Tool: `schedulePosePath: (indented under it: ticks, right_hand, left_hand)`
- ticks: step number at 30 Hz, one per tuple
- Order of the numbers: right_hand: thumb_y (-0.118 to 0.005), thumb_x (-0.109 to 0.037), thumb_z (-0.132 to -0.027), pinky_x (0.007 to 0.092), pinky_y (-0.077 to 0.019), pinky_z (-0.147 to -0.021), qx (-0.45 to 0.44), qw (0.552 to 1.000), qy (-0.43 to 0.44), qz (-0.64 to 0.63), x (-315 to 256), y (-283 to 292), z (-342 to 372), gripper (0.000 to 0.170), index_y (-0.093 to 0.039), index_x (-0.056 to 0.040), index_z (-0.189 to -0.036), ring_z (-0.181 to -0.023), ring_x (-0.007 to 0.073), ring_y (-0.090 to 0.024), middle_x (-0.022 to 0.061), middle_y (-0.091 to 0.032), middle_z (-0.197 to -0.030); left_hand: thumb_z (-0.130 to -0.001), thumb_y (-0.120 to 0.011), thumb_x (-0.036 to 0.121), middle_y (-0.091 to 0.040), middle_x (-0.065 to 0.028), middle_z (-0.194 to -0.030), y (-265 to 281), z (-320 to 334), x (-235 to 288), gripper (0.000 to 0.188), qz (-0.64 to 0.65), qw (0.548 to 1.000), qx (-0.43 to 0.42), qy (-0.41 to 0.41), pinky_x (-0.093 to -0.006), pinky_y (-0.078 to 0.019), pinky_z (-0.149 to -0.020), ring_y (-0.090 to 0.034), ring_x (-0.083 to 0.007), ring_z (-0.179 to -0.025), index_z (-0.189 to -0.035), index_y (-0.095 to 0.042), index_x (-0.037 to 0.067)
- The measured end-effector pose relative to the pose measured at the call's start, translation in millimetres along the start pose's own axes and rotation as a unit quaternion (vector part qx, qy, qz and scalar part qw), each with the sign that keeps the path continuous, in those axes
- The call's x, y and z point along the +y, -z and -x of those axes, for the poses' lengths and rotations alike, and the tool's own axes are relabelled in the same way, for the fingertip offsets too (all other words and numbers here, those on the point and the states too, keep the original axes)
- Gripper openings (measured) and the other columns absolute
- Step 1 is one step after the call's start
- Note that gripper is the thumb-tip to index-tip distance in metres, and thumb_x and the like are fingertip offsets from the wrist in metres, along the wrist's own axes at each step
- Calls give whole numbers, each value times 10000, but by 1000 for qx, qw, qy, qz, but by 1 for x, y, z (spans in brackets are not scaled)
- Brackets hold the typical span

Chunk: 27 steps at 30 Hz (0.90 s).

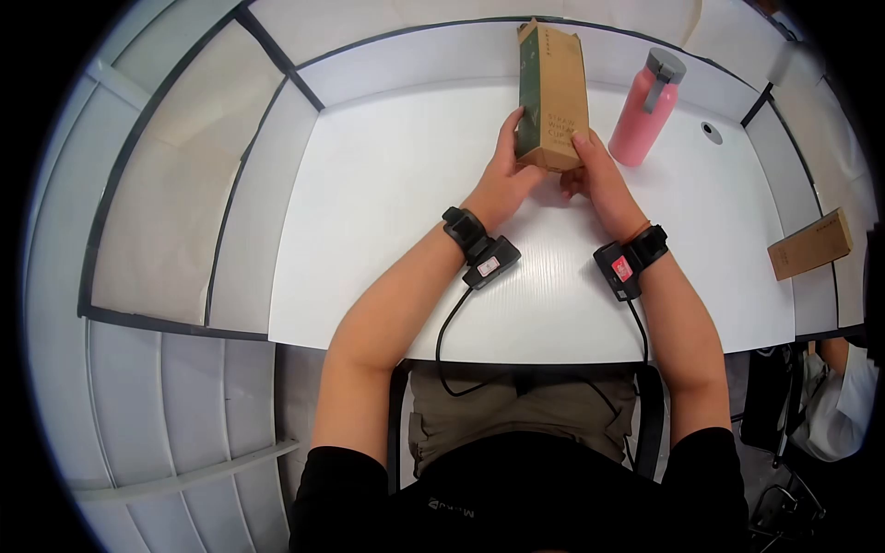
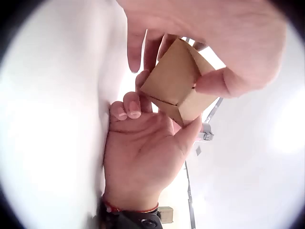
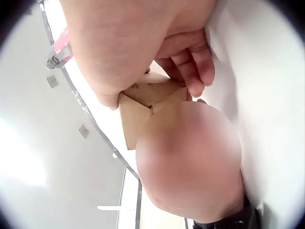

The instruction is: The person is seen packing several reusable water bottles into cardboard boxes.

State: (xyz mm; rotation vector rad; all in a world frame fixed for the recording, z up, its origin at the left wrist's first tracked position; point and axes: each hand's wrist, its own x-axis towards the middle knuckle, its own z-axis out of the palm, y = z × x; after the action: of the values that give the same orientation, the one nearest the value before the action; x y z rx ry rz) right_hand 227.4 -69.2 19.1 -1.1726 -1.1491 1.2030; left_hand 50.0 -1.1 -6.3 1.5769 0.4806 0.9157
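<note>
A person's left arm (image 1: 396, 309) and right arm (image 1: 682, 309) reach forward, bent at the elbows (image 1: 361, 355) and angled inward. The left hand (image 1: 502, 184) and right hand (image 1: 604, 180) are close together, both gripping; the left thumb (image 2: 214, 82) points inward and the right fingers (image 3: 190, 69) are curled.

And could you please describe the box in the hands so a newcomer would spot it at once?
Over the far side of the white desk, the left hand and right hand hold a long brown box, just left of the pink bottle. It shows a green side, whereas the other box by the right wall shows no green.
</note>
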Motion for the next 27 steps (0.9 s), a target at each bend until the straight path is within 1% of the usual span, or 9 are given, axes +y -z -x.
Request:
schedulePosePath:
  ticks: [3, 6, 9, 13, 16, 19, 21, 24, 27]
  right_hand:
    - [-393, -522, -1066, 258, -481, -673, 1, 1000, -3, -16, 1, 1, 0, 504, -494, -81, -1290, -721, 116, -546, 39, -604, -1005]
    - [-400, -523, -1065, 258, -460, -647, -3, 998, -9, -56, 6, 5, -4, 499, -532, -69, -1225, -707, 114, -535, 34, -610, -984]
    - [-426, -541, -1046, 257, -461, -636, -4, 997, -8, -81, 10, 9, -7, 531, -569, -48, -1184, -690, 114, -538, 53, -628, -961]
    - [-434, -553, -1037, 251, -450, -620, -10, 996, -5, -91, 7, 8, -6, 554, -594, -37, -1156, -672, 114, -524, 61, -640, -945]
    - [-403, -523, -1067, 230, -414, -579, -29, 995, -10, -92, 10, 10, -8, 501, -574, -67, -1185, -665, 93, -507, 38, -638, -950]
    - [-441, -556, -1037, 235, -438, -601, -32, 997, -12, -75, 9, 12, -9, 560, -588, -33, -1172, -673, 106, -514, 63, -640, -948]
    - [-445, -552, -1040, 229, -435, -593, -32, 998, -9, -54, 9, 12, -8, 561, -575, -28, -1195, -674, 102, -513, 64, -636, -946]
    - [-455, -549, -1040, 223, -431, -581, -38, 998, -13, -49, 7, 12, -7, 565, -557, -28, -1232, -681, 95, -516, 66, -630, -943]
    - [-464, -554, -1036, 226, -431, -573, -38, 998, -5, -49, 3, 9, -5, 572, -544, -35, -1262, -666, 93, -522, 71, -628, -933]
  left_hand:
    - [-952, -551, 39, -473, -168, -1397, -1, 1, 6, 810, 44, 999, -3, 7, -356, -471, -1001, -545, -222, -1180, -1619, -94, 88]
    - [-983, -597, 99, -534, -155, -1336, -5, 0, 7, 788, 56, 998, 7, 3, -343, -477, -978, -566, -197, -1099, -1614, -127, 68]
    - [-998, -648, 187, -574, -143, -1298, -6, 0, 10, 801, 40, 999, 15, 15, -339, -478, -968, -580, -180, -1074, -1606, -147, 44]
    - [-999, -666, 229, -595, -135, -1264, -5, 0, 8, 795, 25, 1000, 18, 1, -334, -482, -952, -583, -170, -1075, -1592, -176, 27]
    - [-1004, -661, 245, -608, -127, -1231, -5, 0, 10, 774, 17, 1000, 17, 5, -327, -484, -934, -585, -163, -1067, -1587, -197, 35]
    - [-1012, -646, 249, -628, -115, -1176, -4, 1, 11, 753, -15, 1000, 15, 16, -309, -487, -901, -595, -149, -1029, -1589, -203, 54]
    - [-1018, -633, 252, -639, -108, -1141, -2, 0, 8, 742, -44, 999, 17, 17, -299, -489, -877, -600, -138, -1000, -1593, -201, 68]
    - [-997, -661, 274, -614, -169, -1279, -2, 0, 11, 771, -54, 998, 24, 23, -309, -513, -912, -654, -185, -1069, -1584, -215, 46]
    - [-1029, -604, 271, -642, -117, -1123, -4, 0, 11, 736, -36, 999, 17, 13, -295, -492, -857, -610, -143, -970, -1598, -181, 74]
